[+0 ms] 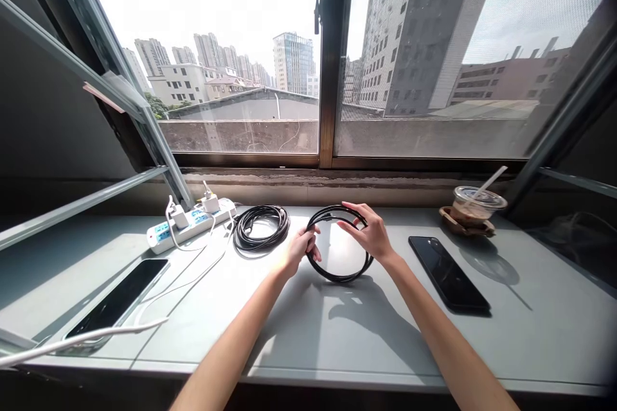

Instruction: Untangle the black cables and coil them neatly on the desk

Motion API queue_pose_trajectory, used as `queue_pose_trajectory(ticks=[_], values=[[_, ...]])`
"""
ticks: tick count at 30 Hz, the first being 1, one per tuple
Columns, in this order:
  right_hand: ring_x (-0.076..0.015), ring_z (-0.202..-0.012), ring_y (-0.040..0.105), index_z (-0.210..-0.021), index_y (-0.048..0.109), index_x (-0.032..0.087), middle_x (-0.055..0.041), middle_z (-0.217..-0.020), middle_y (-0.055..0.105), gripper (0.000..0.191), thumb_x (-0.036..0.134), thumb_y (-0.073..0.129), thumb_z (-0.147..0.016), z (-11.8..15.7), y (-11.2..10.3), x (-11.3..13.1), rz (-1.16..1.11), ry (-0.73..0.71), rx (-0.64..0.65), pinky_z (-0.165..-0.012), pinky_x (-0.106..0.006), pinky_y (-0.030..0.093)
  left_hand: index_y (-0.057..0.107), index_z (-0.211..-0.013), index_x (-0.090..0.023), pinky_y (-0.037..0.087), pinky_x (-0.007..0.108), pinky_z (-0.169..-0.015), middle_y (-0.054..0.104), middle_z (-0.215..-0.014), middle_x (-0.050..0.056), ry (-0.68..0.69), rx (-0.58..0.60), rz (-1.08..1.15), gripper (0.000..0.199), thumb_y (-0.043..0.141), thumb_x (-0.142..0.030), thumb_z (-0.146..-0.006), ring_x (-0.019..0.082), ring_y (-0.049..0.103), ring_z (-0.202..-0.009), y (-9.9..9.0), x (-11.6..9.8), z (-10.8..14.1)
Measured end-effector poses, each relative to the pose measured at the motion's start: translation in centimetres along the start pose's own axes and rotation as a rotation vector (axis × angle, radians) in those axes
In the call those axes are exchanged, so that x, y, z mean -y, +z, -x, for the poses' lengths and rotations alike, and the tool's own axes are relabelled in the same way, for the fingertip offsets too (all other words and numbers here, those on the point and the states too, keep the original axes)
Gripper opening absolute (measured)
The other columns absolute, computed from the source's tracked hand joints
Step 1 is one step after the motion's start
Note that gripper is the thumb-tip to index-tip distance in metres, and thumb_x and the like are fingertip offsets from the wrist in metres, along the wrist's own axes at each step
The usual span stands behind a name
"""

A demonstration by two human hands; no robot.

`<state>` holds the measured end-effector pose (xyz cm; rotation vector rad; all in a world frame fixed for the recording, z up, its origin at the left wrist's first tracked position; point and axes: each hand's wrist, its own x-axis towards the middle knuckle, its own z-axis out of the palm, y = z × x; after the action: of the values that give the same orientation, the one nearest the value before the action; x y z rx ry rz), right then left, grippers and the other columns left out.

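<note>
A coil of black cable (340, 280) is held up just above the grey table, in the middle of the view. My left hand (299, 249) grips the coil's left side, fingers wrapped round it. At its upper right, my right hand (369, 231) has the cable between thumb and fingers. A second coil of black cable (260, 245) lies flat on the table, just left of my left hand.
On the table (216, 334) are a white power strip (193, 226) with plugs and white cords, a phone (118, 295) at left, a black phone (448, 273) at right, and a drink cup (475, 202) in a brown holder. Metal frames flank the window.
</note>
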<state>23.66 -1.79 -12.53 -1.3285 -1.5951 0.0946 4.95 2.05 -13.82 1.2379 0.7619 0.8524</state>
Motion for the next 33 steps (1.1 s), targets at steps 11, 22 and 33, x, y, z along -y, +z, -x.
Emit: queue_pose_trajectory(ticks=[11, 22, 33], values=[[-0.0124, -0.057, 0.055, -0.128, 0.052, 0.025, -0.0043, -0.091, 0.064, 0.054, 0.049, 0.057, -0.08, 0.1, 0.4, -0.9, -0.043, 0.114, -0.139, -0.06, -0.029, 0.052, 0.044, -0.084, -0.019, 0.024, 0.018, -0.041, 0.024, -0.044, -0.012, 0.119, -0.117, 0.217, 0.025, 0.055, -0.039, -0.075, 0.005, 0.034, -0.036, 0.7, -0.2, 0.2], [-0.0066, -0.042, 0.04, -0.123, 0.058, 0.023, -0.0023, -0.084, 0.059, 0.046, 0.047, 0.051, -0.084, 0.0, 0.3, -1.2, -0.228, 0.153, -0.126, -0.041, -0.024, 0.042, 0.042, -0.064, -0.017, 0.038, 0.019, -0.054, 0.04, -0.05, -0.007, 0.003, 0.015, 0.201, 0.036, 0.064, -0.044, -0.074, 0.008, 0.052, -0.05, -0.5, -0.9, -0.1], [-0.0156, -0.073, 0.061, -0.111, 0.064, 0.027, -0.0032, -0.092, 0.065, 0.03, 0.035, 0.046, -0.089, 0.0, 0.6, -0.4, -0.089, -0.03, -0.003, -0.063, -0.026, 0.047, 0.048, -0.094, -0.015, 0.035, 0.02, -0.038, 0.049, -0.045, -0.005, -0.037, 0.012, -0.081, 0.058, 0.041, -0.07, -0.077, 0.012, 0.051, -0.036, 0.0, -1.0, 0.1]])
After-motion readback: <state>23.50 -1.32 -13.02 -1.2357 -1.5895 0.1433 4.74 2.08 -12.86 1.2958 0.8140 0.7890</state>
